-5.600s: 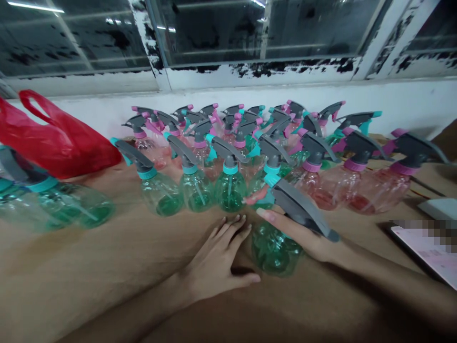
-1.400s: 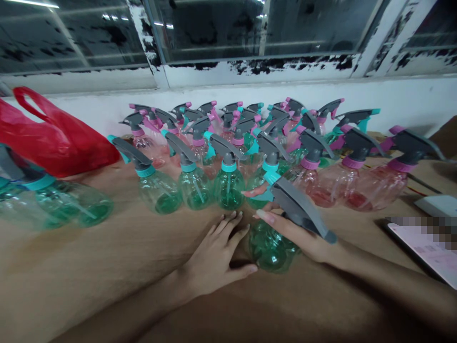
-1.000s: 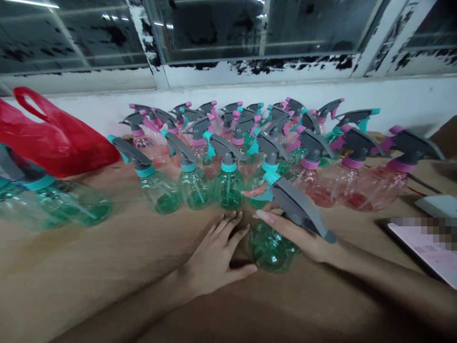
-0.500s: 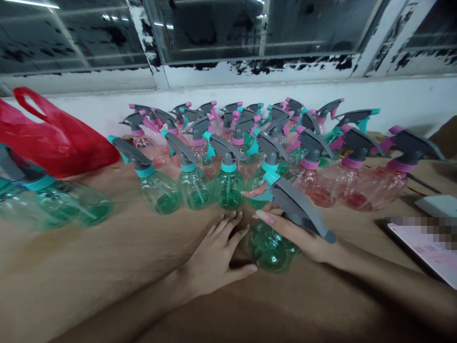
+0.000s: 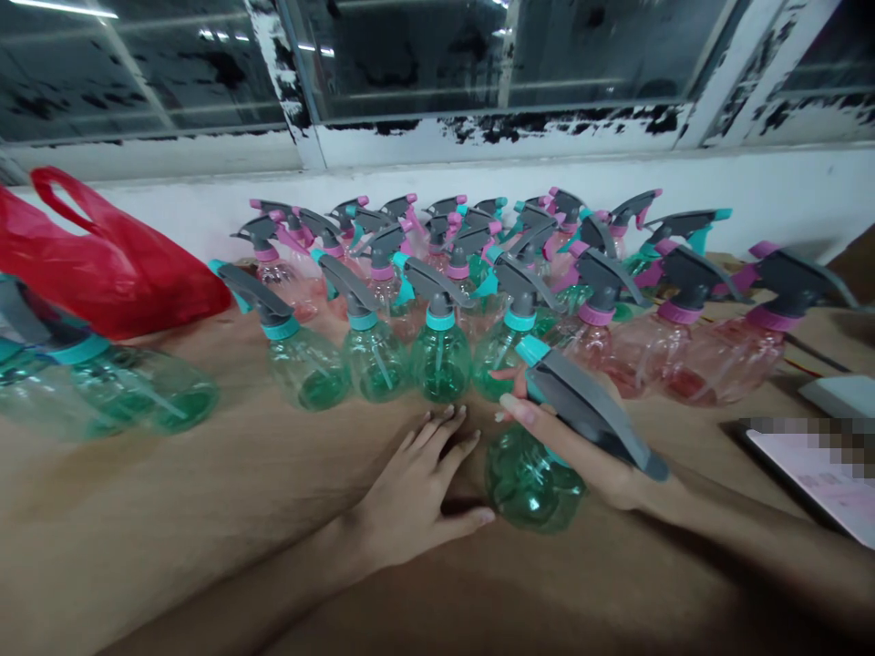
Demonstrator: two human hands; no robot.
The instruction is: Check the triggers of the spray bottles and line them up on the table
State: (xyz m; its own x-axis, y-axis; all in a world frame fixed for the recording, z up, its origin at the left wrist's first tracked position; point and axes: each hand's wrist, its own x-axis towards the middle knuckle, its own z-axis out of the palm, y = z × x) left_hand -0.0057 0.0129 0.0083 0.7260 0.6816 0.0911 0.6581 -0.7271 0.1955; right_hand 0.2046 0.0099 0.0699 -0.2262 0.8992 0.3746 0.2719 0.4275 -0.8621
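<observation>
My right hand (image 5: pixel 581 446) is closed around the neck of a green spray bottle (image 5: pixel 533 492), whose grey trigger head with a turquoise nozzle leans over the thumb and wrist. Part of the neck is hidden behind the fingers. My left hand (image 5: pixel 420 492) lies flat on the wooden table (image 5: pixel 225 538) with fingers spread, just left of that bottle and holding nothing. Beyond the fingertips stands a row of green spray bottles (image 5: pixel 441 360) with turquoise collars. It continues to the right with pink spray bottles (image 5: pixel 639 351) with pink collars.
More pink and green sprayers (image 5: pixel 383 246) crowd behind the front row, near the white wall. A red plastic bag (image 5: pixel 137 273) lies back left, with several green bottles (image 5: pixel 143 392) before it. A phone-like device (image 5: pixel 813 474) and a white object (image 5: pixel 844 396) are at the right.
The held spray bottle has shifted slightly right and toward me, its trigger head turning a little, along with my right hand. My left hand stays in place.
</observation>
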